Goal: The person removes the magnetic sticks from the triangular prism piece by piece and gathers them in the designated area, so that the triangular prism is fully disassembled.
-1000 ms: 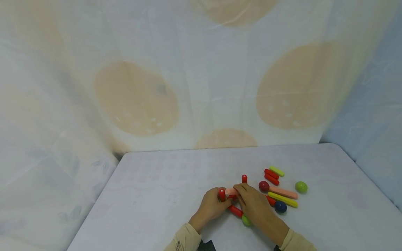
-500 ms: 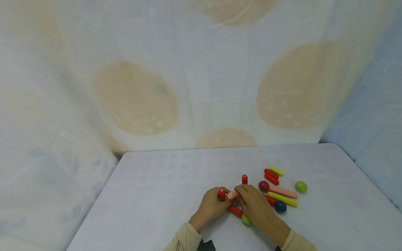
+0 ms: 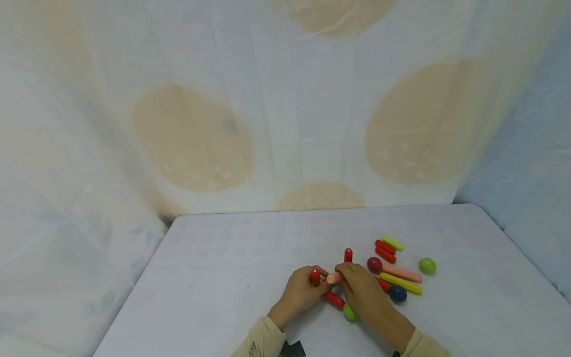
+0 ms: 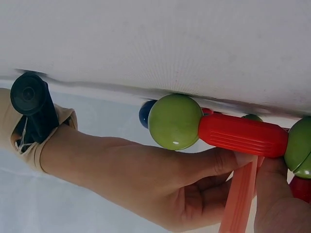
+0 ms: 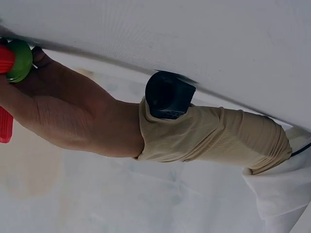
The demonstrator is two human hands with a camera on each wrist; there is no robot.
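- The table (image 3: 223,277) carries everything, its cloth pale; the work sits toward the 5 o'clock part of the head view.
- The left hand (image 3: 300,293) has its fingers curled about an upright red stick (image 3: 315,276), whose rounded top shows above the fingertips.
- At 3 o'clock of that stick, a pink stick (image 3: 333,277) lies across between the two hands; the right hand (image 3: 361,292) pinches its far end with thumb and fingers.
- Below the pink stick, a flat red stick (image 3: 333,299) runs toward 5 o'clock and ends touching a green ball (image 3: 349,313), which lies just under the right hand's edge. The left wrist view shows that same green ball (image 4: 175,121) joined to the red stick (image 4: 242,135).
- At 12 o'clock of the right hand, a second upright red stick (image 3: 348,255) stands just behind the knuckles.
- Further right lie loose pieces, near but apart from the hands: a dark red ball (image 3: 374,264) touching a long pink stick (image 3: 402,272), a long yellow stick (image 3: 401,283), a blue ball (image 3: 398,293).
- At 1 o'clock of those, two short red sticks (image 3: 385,251) lie beside a short yellow-green stick (image 3: 393,242).
- Furthest right, a lone green ball (image 3: 427,266) lies by itself.
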